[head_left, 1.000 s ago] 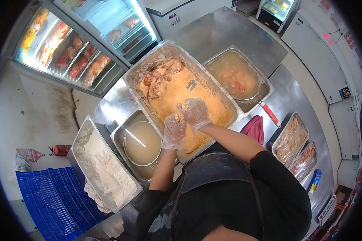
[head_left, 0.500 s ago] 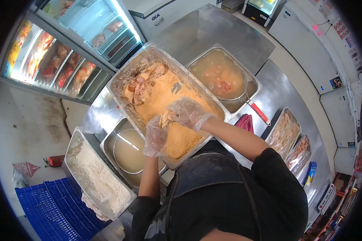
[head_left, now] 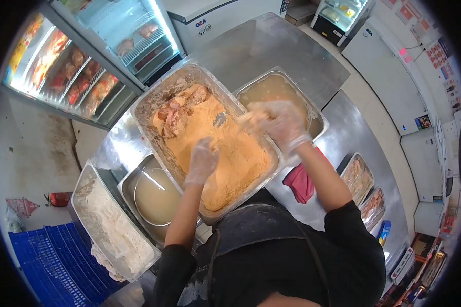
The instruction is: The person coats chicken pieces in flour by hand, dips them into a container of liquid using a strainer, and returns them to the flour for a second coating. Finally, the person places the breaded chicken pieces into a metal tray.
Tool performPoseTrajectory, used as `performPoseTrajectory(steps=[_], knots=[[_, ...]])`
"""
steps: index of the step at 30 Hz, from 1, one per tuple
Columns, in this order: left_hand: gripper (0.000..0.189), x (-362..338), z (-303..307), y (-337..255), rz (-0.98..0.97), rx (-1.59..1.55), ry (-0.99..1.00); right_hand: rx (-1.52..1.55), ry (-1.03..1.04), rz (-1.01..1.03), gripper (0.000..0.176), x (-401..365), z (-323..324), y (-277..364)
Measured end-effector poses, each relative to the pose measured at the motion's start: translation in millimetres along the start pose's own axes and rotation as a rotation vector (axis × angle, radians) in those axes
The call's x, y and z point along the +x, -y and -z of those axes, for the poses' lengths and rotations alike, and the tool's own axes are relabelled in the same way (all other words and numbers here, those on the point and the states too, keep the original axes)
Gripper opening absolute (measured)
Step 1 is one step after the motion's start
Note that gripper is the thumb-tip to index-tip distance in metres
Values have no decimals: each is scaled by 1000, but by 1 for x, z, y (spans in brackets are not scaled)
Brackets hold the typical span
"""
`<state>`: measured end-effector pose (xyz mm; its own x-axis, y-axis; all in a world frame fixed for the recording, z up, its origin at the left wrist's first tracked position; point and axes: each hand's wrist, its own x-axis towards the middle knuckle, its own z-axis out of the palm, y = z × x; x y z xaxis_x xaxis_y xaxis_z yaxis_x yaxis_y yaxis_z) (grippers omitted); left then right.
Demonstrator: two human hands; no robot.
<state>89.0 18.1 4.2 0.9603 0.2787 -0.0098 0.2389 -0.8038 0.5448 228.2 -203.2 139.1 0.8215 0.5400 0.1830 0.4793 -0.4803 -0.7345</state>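
My right hand [head_left: 287,125], in a clear plastic glove, is closed on a flour-coated piece of meat [head_left: 254,118], blurred by motion, at the right edge of the large metal tray [head_left: 144,124]. Orange-brown breading flour [head_left: 235,174] fills much of that tray. Over the flour is my gloved left hand [head_left: 204,158], its fingers bent around a small pale lump that I cannot make out. Several raw meat pieces [head_left: 176,115] lie at the tray's far left. Beyond my right hand stands a metal pan of cloudy liquid [head_left: 271,89].
A pan of cloudy liquid [head_left: 156,192] and a bin of white flour [head_left: 112,225] stand at the left, near a blue crate [head_left: 51,266]. On the steel table [head_left: 312,56] are a red cloth [head_left: 298,184] and wrapped meat trays [head_left: 357,176]. Lit fridges [head_left: 82,66] stand far left.
Both hands have come apart from the near part of the tray. My right hand has moved up and right with the meat piece; my left hand has moved slightly right and up.
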Motion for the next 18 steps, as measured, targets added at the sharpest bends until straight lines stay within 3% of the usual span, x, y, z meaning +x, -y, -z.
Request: performPoseTrajectory(steps=[1, 3, 6, 8, 9, 11, 12, 14, 17, 18], knots=[[53, 7, -15, 0, -84, 135, 87, -20, -116, 18, 30, 7, 10, -11], [60, 20, -48, 5, -102, 238, 180, 279, -125, -135, 27, 23, 25, -63], [73, 25, -45, -24, -133, 474, 388, 203, -119, -255, 22, 43, 40, -121], [78, 26, -42, -30, -138, 603, 493, 102, -47, -448, 19, 54, 38, -165], [80, 28, -48, -23, -136, 613, 495, 100, -45, -447, 19, 56, 39, -162], [82, 28, -53, -4, -127, 619, 507, -219, 47, -489, 21, 54, 38, -149], [85, 22, -53, 10, -146, 607, 502, -217, 64, -495, 21, 52, 32, -167], [87, 24, -50, 17, -168, 602, 489, -384, -30, -193, 27, 58, 24, -215], [75, 29, -42, 8, -84, 594, 572, -642, -57, -155, 24, 56, 41, -162], [72, 28, -39, 5, -94, 628, 619, -645, -55, -157, 24, 54, 35, -176]])
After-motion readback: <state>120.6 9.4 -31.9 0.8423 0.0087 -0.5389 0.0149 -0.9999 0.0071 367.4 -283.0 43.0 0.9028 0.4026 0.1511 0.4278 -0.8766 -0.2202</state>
